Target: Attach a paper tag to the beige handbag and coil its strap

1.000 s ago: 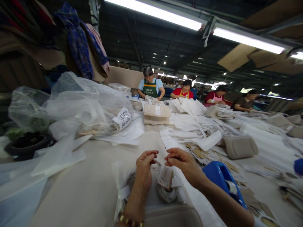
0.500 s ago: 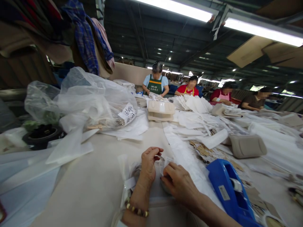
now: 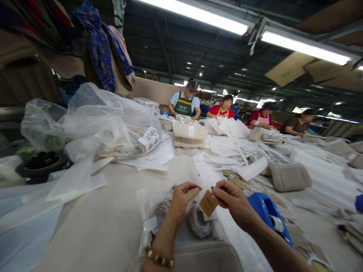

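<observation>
My right hand [image 3: 234, 200] pinches a small brown paper tag [image 3: 209, 203] by its top edge, just above the table. My left hand [image 3: 181, 200] is close beside it, fingers pinched together near the tag's string; what they hold is too thin to make out. Under both hands lie coils of white cord [image 3: 198, 223] on clear plastic bags. A beige bag [image 3: 204, 258] sits right in front of me at the bottom edge.
A blue tape dispenser [image 3: 269, 217] stands to the right of my hands. A big clear plastic sack [image 3: 107, 121] and a black bowl [image 3: 41, 166] sit at left. Beige bags [image 3: 289, 175] and white sheets cover the table. Several people work at the far side.
My right hand rose from the cord coils and now holds a brown tag. My left hand stayed pinched near it. The view shifted slightly.
</observation>
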Demonstrator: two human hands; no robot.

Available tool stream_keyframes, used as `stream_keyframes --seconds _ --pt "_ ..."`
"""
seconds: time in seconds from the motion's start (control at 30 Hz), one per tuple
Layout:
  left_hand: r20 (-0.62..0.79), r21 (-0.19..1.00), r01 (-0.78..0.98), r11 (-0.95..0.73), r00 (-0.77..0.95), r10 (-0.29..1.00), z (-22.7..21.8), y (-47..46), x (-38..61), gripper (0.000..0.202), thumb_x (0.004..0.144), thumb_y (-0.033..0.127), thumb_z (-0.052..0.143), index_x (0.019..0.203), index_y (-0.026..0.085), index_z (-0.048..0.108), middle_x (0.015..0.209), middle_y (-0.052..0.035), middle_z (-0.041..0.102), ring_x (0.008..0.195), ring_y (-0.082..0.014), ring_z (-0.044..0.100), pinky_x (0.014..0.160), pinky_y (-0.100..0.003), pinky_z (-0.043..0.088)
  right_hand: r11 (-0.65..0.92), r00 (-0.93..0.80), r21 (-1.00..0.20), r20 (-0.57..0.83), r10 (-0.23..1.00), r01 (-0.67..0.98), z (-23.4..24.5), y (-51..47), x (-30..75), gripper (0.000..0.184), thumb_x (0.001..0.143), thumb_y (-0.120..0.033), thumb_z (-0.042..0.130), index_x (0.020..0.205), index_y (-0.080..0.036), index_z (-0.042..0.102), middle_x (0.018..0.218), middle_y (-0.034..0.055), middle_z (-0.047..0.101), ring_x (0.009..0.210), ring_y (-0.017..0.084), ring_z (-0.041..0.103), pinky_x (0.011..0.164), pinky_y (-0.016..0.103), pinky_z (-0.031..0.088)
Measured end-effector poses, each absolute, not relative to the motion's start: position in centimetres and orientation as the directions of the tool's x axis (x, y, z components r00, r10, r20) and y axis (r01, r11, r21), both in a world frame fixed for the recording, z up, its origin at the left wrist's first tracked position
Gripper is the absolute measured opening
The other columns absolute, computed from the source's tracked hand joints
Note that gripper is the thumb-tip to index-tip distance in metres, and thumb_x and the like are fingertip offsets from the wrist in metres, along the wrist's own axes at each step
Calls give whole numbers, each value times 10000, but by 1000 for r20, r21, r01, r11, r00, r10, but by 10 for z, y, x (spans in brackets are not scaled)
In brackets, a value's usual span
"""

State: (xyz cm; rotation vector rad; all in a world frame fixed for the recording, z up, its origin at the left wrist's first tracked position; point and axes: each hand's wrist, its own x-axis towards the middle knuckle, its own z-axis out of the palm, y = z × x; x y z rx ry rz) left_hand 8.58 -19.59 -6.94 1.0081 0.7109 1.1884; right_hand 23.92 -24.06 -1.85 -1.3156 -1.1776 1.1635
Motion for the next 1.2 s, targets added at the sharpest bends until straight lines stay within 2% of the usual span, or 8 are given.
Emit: stream_keyframes --seconds 0.17,0.33,0.5,0.63,0.77,0.83,1.03,1.2 --pt "126 908 -414 64 417 900 -69 -201 87 285 619 335 726 829 143 713 756 -43 670 693 -158 538 681 -271 399 -50 34 -999 -49 998 15 -14 -237 239 390 601 -486 753 659 -165 539 536 -54 492 483 47 368 453 195 237" --pt "144 893 -434 121 531 835 -70 -203 88 258 564 331 781 692 119 709 650 -45 639 651 -167 545 658 -276 405 -50 -21 -996 -51 998 71 -13 -235 232 391 602 -492 745 652 -157 550 503 -53 483 469 51 346 449 207 230" --pt "125 868 -470 158 515 848 -70 -203 87 201 571 310 783 644 136 712 642 -35 650 622 -145 539 650 -257 398 16 -17 -995 15 1000 95 -14 -239 233 326 753 -487 633 766 -162 614 653 -25 553 564 69 416 531 216 326" --pt "118 857 -490 156 483 868 -68 -203 88 189 554 295 790 643 145 718 652 -31 662 621 -136 540 652 -246 403 -23 -4 -1000 -24 1000 16 -16 -247 236 397 609 -373 775 932 -205 618 832 4 639 767 137 573 707 265 432" --pt "108 855 -497 148 451 886 -68 -203 88 188 558 291 775 646 140 704 653 -28 659 613 -127 530 633 -236 401 -19 72 -999 -22 997 -35 -20 -250 235 392 536 -306 801 863 -204 610 742 -18 632 701 121 578 694 264 447" --pt "107 859 -495 133 427 898 -68 -203 87 187 569 298 762 629 137 688 597 -8 622 572 -104 491 588 -215 372 9 84 -1000 10 996 15 -21 -250 234 351 551 -293 774 847 -197 610 709 -21 622 675 117 567 675 263 447" --pt "99 875 -472 108 392 914 -67 -201 87 181 591 300 728 619 129 672 520 10 567 501 -81 439 513 -202 321 165 24 -921 185 982 354 -21 -254 239 205 624 -267 655 810 -190 617 691 -9 603 625 123 526 608 264 436" --pt "61 883 -440 165 454 889 -64 -203 87 204 559 300 747 603 130 643 490 18 546 439 -69 422 458 -197 295 139 -7 -924 146 989 356 -17 -258 248 236 625 -282 670 838 -191 628 680 -9 597 642 134 527 613 263 424"
